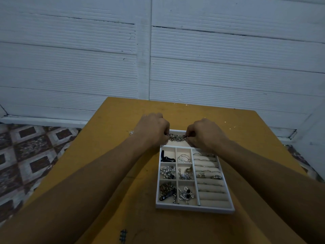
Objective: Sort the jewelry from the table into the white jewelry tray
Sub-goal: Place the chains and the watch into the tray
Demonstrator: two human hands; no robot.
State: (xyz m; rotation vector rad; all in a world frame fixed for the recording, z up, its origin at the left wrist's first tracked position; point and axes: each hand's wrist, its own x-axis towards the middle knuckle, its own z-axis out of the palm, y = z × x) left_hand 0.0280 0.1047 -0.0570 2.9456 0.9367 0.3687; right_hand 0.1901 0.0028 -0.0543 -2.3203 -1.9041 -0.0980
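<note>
While gripping the silver chain (176,137) by its ends with left hand (153,127) and right hand (204,132), both clenched, holding it over the far compartment of the white jewelry tray (193,209). Probably mid-placement. Next, likely: lower flat, then release.

Table (105,147) lies open left of the white tray (193,209) — left hand (153,128), right hand (204,133) and chain (176,137) block its far end.

The jewelry tray (193,209) sits on the tabletop (114,120). A chain (176,137) stretches over its far compartment, between the left hand (153,129) and right hand (204,134).
</note>
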